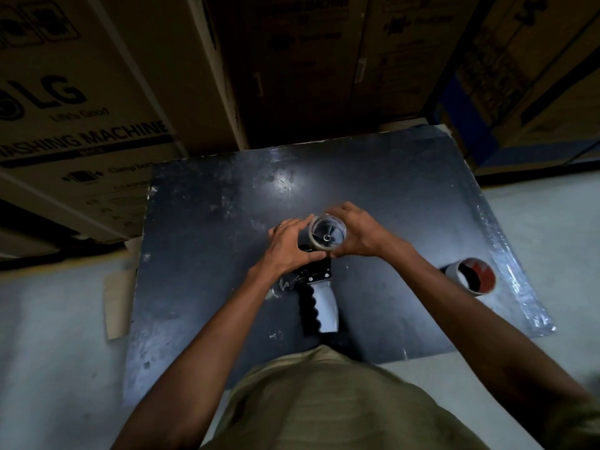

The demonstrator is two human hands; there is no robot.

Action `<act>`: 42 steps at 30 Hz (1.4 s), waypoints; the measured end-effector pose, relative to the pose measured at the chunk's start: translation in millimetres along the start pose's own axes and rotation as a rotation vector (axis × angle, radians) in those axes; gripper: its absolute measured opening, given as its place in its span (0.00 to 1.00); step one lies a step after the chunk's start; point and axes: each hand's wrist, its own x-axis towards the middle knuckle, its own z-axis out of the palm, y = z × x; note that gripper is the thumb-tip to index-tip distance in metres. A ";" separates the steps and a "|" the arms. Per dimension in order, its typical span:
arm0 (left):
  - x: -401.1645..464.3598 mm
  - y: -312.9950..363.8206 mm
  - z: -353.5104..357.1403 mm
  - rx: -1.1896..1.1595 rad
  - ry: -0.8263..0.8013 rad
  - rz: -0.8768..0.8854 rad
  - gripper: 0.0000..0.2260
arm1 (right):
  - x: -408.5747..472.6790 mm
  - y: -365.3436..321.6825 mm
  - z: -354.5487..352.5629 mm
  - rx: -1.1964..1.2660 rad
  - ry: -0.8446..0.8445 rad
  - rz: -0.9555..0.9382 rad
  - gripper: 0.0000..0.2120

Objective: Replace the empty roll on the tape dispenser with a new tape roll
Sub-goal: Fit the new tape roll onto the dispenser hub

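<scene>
Sitting on the hub of the tape dispenser (316, 277), near the middle of the dark bench (207, 241), a nearly spent roll (328, 236) shows its hollow centre and the hub's small pin to the camera. Both hands close round it: the left hand (289, 246) curls its fingers against the roll's left side with the thumb low by the dispenser's black frame, and the right hand (355, 233) wraps the roll from the right and over the top. The dispenser lies flat, its pale, wavy-edged handle (324, 308) pointing toward the person. Well apart to the right, near the bench's edge, a fuller tape roll (470, 276) lies tilted, its red-lined core open. Large cardboard boxes (81, 102) printed with washing-machine lettering stand against the far side of the bench, and a scrap of cardboard (118, 303) lies on the pale floor (48, 352) at its left edge.
</scene>
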 end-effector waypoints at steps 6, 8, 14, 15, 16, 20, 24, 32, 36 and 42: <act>0.4 6.6 -3.0 -0.041 0.032 0.002 0.42 | -4.8 -2.2 -11.0 0.009 0.016 -0.002 0.31; 2.8 5.4 -1.9 -0.067 0.037 -0.007 0.44 | -5.2 -4.8 -11.3 0.006 0.028 0.010 0.31; 8.8 11.7 -5.5 -0.030 0.019 -0.094 0.43 | -3.8 -11.5 -13.2 -0.024 0.028 0.050 0.31; 9.6 12.4 -6.3 -0.014 0.011 -0.104 0.43 | -4.0 -12.5 -13.8 -0.028 0.027 0.049 0.31; 10.7 12.7 -7.4 0.004 0.002 -0.119 0.43 | -4.1 -13.2 -14.4 -0.030 0.023 0.055 0.31; 12.8 17.3 -14.2 0.046 -0.009 -0.151 0.43 | -2.9 -10.6 -15.2 -0.029 0.034 0.045 0.32; 17.0 18.5 -17.2 0.051 -0.036 -0.173 0.44 | 3.2 -11.3 -13.5 -0.058 0.001 0.054 0.31; 21.4 2.7 -6.9 0.055 -0.021 -0.185 0.50 | 19.1 -17.1 -6.5 -0.155 -0.058 0.080 0.28; 21.4 7.5 -5.3 0.092 -0.025 -0.179 0.51 | 11.5 -10.7 -4.6 -0.089 -0.030 0.089 0.34; 15.6 21.9 -11.6 0.108 -0.029 -0.178 0.44 | 7.4 -5.8 -1.6 -0.012 -0.010 0.114 0.40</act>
